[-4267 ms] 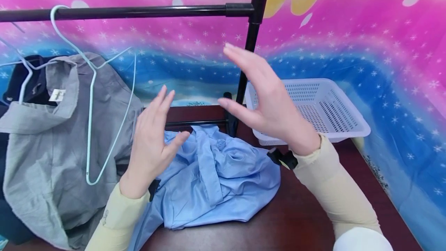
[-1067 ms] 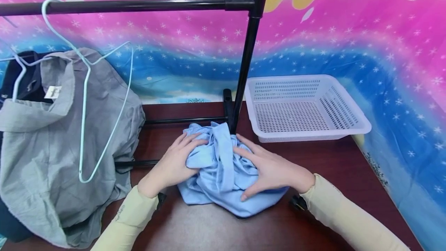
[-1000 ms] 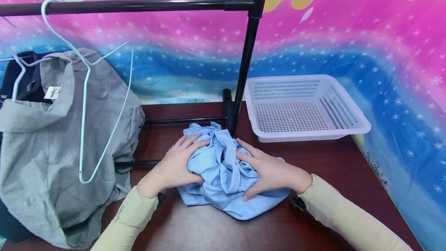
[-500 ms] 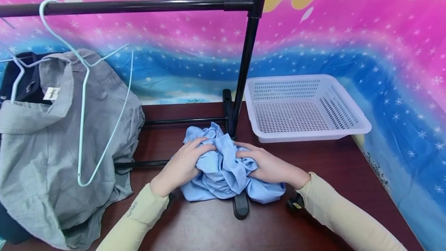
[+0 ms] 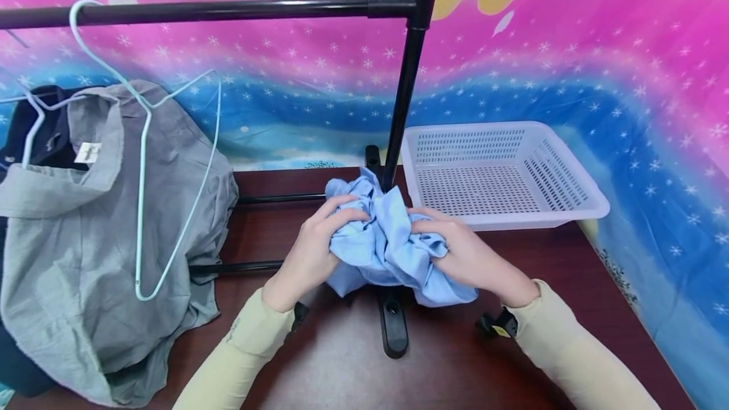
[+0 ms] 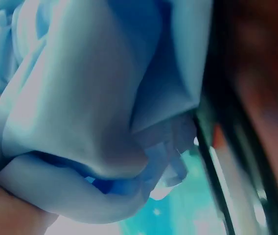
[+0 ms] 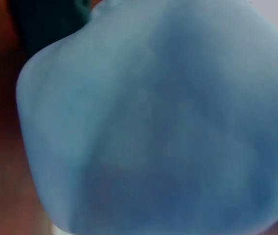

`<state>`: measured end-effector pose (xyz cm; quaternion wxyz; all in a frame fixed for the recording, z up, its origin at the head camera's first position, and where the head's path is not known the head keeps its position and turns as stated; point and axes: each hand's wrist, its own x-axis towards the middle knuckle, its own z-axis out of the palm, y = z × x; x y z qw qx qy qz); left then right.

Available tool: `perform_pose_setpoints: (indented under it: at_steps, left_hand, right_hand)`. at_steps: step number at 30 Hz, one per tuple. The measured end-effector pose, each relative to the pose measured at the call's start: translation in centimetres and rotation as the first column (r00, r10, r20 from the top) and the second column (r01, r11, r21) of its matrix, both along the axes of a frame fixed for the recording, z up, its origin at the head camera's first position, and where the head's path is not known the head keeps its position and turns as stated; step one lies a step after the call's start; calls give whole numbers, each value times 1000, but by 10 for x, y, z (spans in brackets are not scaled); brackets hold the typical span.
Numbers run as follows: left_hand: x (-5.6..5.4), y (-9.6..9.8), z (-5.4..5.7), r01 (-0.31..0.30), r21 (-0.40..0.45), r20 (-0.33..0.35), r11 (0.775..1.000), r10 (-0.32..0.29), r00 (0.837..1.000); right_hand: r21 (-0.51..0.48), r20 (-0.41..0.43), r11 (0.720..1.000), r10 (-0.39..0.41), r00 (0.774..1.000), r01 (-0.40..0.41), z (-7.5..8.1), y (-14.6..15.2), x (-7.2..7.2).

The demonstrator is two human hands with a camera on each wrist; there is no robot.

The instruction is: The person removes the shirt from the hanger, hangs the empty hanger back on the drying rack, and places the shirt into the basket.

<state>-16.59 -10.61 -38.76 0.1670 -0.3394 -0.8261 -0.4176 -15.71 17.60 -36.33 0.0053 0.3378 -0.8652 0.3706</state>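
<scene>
Blue garment (image 5: 376,248): bunched into a loose, creased bundle between the two hands
Left hand (image 5: 313,242): grasping the left side of the garment, fingers curled over the folds
Right hand (image 5: 464,255): grasping the opposite side, fingers hooked over the top
Shift of garment: farther forward than half a second ago and apparently raised; from where I stand, I cannot tell whether its lowest folds touch the table (image 5: 336,372)
Rack foot (image 5: 394,331): more exposed than before, below and between the hands
Work status: judged as gathering largely done and lifting started, with both hands sharing the load
White basket (image 5: 484,190): just beyond the right hand, unmoved
Pale hanger (image 5: 140,207): well to the left of the left hand, in front of the grey shirt (image 5: 74,271), carrying no blue cloth
</scene>
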Motion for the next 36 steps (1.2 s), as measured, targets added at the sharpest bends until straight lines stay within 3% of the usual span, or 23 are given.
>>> perform_pose_setpoints:
  at_steps: [8, 18, 21, 27, 32, 36]
  left_hand:
    - [-6, 34, 24, 12, 213, -85, 977, 6, 996]
    - [-11, 77, 43, 56, 487, -176, 872, 35, 984]
    - [-14, 92, 46, 76, 508, -214, 858, 41, 976]
    - [-27, 121, 43, 151, 452, -238, 879, -44, 970]
    - [-48, 142, 47, 166, 389, -199, 906, -93, 976]
    - [-67, 155, 50, 151, 342, -151, 927, -104, 983]
  right_hand:
    - [-152, -158, 984, -121, 980, 97, 28, 17, -1]
    - [-391, -305, 917, -212, 928, 81, 59, 36, 2]
    - [-405, -329, 907, -261, 908, 114, 67, 45, 3]
    - [-429, -337, 876, -381, 861, 220, 71, 66, -1]
    - [-445, -401, 839, -499, 769, 312, 74, 78, -12]
    - [-431, -467, 832, -536, 703, 349, 81, 83, -21]
